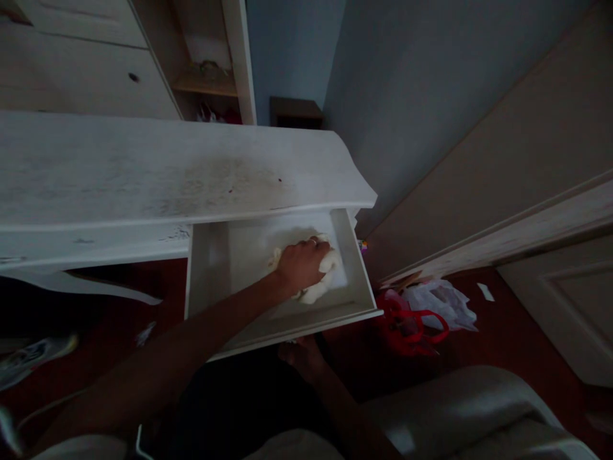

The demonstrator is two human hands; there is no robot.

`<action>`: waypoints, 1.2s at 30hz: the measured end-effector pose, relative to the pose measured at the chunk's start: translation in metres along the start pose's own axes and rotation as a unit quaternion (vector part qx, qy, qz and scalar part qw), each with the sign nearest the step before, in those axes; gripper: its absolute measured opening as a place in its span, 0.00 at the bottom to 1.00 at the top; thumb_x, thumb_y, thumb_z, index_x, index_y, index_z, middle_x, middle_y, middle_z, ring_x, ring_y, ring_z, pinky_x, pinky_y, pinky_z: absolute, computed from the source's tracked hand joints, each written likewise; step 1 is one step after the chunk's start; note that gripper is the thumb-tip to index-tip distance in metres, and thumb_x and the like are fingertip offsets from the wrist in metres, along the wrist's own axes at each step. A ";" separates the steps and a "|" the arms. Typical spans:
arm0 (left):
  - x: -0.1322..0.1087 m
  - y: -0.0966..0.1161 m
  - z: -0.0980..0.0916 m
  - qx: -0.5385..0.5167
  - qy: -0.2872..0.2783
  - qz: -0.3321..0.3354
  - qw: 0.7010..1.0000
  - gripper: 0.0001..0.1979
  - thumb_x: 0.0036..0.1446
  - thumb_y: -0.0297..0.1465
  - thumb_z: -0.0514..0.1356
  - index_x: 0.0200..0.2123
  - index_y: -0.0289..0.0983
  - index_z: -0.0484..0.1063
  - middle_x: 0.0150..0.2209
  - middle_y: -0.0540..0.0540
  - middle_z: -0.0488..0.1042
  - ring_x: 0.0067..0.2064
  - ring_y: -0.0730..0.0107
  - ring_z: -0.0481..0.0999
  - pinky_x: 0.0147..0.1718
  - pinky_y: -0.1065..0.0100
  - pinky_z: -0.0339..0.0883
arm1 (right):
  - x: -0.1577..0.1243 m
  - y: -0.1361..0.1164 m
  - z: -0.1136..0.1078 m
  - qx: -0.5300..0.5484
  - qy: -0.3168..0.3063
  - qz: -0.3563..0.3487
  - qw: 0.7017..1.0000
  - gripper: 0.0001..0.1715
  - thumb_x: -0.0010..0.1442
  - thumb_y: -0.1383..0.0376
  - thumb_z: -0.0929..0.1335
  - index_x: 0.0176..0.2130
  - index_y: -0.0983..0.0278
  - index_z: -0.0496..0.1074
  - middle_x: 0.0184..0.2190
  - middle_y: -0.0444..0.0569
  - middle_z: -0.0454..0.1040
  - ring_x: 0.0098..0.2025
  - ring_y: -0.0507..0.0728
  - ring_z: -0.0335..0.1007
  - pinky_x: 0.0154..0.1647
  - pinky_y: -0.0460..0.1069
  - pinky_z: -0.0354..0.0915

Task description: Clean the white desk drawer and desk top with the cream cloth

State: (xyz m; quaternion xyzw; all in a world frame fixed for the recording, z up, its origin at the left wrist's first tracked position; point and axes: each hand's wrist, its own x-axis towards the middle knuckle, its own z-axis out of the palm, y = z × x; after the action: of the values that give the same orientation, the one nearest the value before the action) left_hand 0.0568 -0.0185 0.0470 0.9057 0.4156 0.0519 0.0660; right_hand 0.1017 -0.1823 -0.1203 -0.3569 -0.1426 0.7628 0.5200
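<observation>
A white drawer stands pulled out from under a white desk top. My left hand reaches into it from the lower left, fingers closed on a crumpled cream cloth pressed against the drawer bottom near its right wall. There is a ring on one finger. My right hand is in shadow just below the drawer's front panel, fingers curled up against its lower edge.
The desk top shows a dull smudged patch. A red bag and a white plastic bag lie on the dark red floor to the right. A door stands at right, a shelf unit behind, a shoe at left.
</observation>
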 end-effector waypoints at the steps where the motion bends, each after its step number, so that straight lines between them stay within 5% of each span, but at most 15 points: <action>1: -0.003 -0.007 -0.013 0.001 0.025 -0.010 1.000 0.21 0.60 0.39 0.57 0.55 0.38 0.66 0.51 0.40 0.71 0.47 0.57 0.77 0.38 0.63 0.70 | 0.001 0.001 -0.001 -0.001 -0.002 -0.001 1.000 0.22 0.44 0.50 0.77 0.31 0.61 0.73 0.23 0.42 0.71 0.18 0.48 0.57 0.22 0.47 0.56; 8: -0.019 -0.078 -0.115 0.052 0.289 -0.143 0.945 0.28 0.59 0.43 0.58 0.59 0.37 0.62 0.54 0.41 0.69 0.53 0.56 0.72 0.48 0.62 0.67 | 0.000 0.000 -0.001 -0.005 -0.009 -0.002 1.000 0.22 0.43 0.48 0.78 0.28 0.62 0.76 0.23 0.44 0.73 0.19 0.50 0.61 0.23 0.48 0.57; 11: -0.018 -0.124 -0.138 0.112 0.343 -0.175 0.916 0.28 0.61 0.43 0.55 0.60 0.34 0.62 0.55 0.40 0.68 0.55 0.53 0.70 0.51 0.59 0.64 | -0.002 -0.003 0.001 -0.023 -0.017 -0.008 1.000 0.22 0.46 0.48 0.76 0.29 0.64 0.77 0.25 0.47 0.75 0.18 0.49 0.61 0.24 0.48 0.58; 16: -0.017 -0.191 -0.117 0.145 0.214 -0.172 0.951 0.27 0.58 0.35 0.56 0.61 0.37 0.63 0.60 0.37 0.67 0.58 0.49 0.68 0.55 0.53 0.56 | -0.004 0.000 0.005 -0.086 -0.003 -0.081 0.993 0.28 0.51 0.42 0.72 0.29 0.65 0.79 0.26 0.49 0.75 0.16 0.49 0.62 0.20 0.48 0.56; 19: -0.022 -0.212 -0.097 0.117 0.200 -0.178 0.956 0.29 0.57 0.35 0.55 0.62 0.36 0.60 0.62 0.36 0.66 0.62 0.49 0.63 0.57 0.53 0.52 | -0.004 0.004 0.009 -0.093 0.033 -0.109 0.989 0.29 0.51 0.40 0.72 0.28 0.64 0.78 0.25 0.49 0.75 0.15 0.49 0.61 0.18 0.48 0.56; 24: -0.026 -0.223 -0.089 0.102 0.214 -0.171 0.956 0.31 0.58 0.39 0.54 0.63 0.34 0.59 0.62 0.35 0.66 0.62 0.49 0.63 0.57 0.54 0.50 | -0.010 0.001 0.018 -0.129 0.049 -0.126 0.982 0.34 0.51 0.36 0.69 0.26 0.65 0.78 0.14 0.45 0.67 0.15 0.51 0.59 0.19 0.48 0.55; 36: -0.020 -0.236 -0.075 0.106 0.250 -0.168 0.948 0.32 0.57 0.41 0.54 0.63 0.37 0.60 0.60 0.36 0.68 0.61 0.45 0.64 0.57 0.50 0.52 | -0.030 -0.032 0.065 -0.144 0.093 -0.154 0.973 0.33 0.55 0.38 0.67 0.25 0.65 0.77 0.13 0.44 0.66 0.15 0.49 0.57 0.20 0.47 0.53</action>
State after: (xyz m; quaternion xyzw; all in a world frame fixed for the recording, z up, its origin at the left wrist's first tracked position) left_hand -0.1437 0.1242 0.0821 0.7826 0.5676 0.2207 -0.1288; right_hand 0.0846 -0.1857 -0.0439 -0.4711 -0.2551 0.6084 0.5855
